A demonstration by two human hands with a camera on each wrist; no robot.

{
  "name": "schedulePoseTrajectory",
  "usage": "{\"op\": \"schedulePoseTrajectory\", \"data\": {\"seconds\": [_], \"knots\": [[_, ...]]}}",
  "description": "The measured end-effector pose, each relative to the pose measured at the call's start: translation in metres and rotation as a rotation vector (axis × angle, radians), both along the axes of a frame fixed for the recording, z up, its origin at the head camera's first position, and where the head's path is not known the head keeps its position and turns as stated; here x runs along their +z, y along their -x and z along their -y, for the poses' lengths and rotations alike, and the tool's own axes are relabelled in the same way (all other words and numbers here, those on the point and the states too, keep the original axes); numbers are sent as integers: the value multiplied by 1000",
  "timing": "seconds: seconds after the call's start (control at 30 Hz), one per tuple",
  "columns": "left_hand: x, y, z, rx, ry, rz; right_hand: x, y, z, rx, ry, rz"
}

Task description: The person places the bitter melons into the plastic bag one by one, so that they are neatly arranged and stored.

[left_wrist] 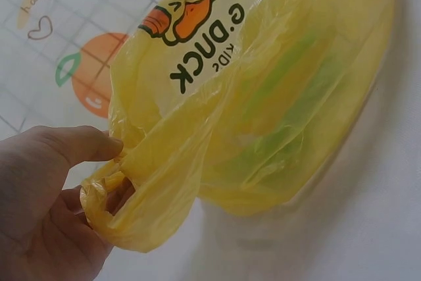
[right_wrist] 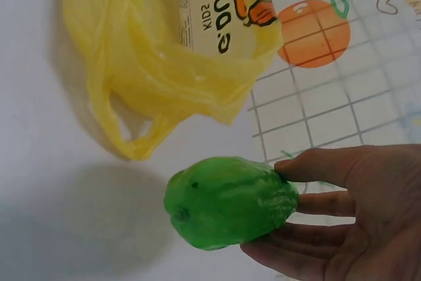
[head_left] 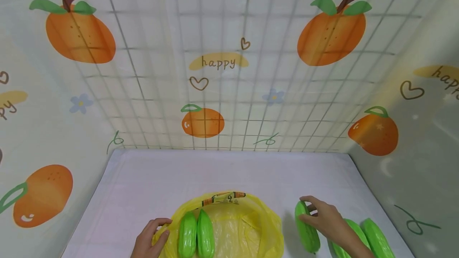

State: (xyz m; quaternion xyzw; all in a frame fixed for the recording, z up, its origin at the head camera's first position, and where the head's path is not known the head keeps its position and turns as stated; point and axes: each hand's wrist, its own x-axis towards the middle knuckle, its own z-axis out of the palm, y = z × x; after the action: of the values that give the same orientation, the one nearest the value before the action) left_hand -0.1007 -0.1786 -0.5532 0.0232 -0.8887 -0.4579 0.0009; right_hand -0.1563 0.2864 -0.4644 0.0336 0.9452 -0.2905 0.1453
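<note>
A yellow plastic bag (head_left: 272,226) stands open at the front middle of the table, with two green cucumber-like vegetables (head_left: 205,234) lying side by side in its left part. My left hand (head_left: 150,239) pinches the bag's left edge, thumb and fingers around the handle (left_wrist: 148,228) in the left wrist view. To the right of the bag, my right hand (head_left: 324,217) grips another green vegetable (head_left: 307,230) by its far end, thumb on one side and fingers on the other. In the right wrist view its blunt end (right_wrist: 217,203) faces the camera, just off the bag's loose handle (right_wrist: 141,146).
Two more green vegetables (head_left: 376,238) lie at the table's right, partly behind my right forearm. The white table (head_left: 229,170) is bounded by a printed cloth wall (head_left: 229,90) at the back and by similar walls on both sides.
</note>
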Motion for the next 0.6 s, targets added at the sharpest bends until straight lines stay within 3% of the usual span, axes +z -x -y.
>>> {"op": "schedulePoseTrajectory", "data": {"seconds": [0.37, 0.6], "knots": [[0, -1, 1, -7, -17, 27, 18, -4, 13, 37, 139, -42], [1, -1, 1, -8, -13, 27, 24, -1, 29, 0, 254, -15]]}}
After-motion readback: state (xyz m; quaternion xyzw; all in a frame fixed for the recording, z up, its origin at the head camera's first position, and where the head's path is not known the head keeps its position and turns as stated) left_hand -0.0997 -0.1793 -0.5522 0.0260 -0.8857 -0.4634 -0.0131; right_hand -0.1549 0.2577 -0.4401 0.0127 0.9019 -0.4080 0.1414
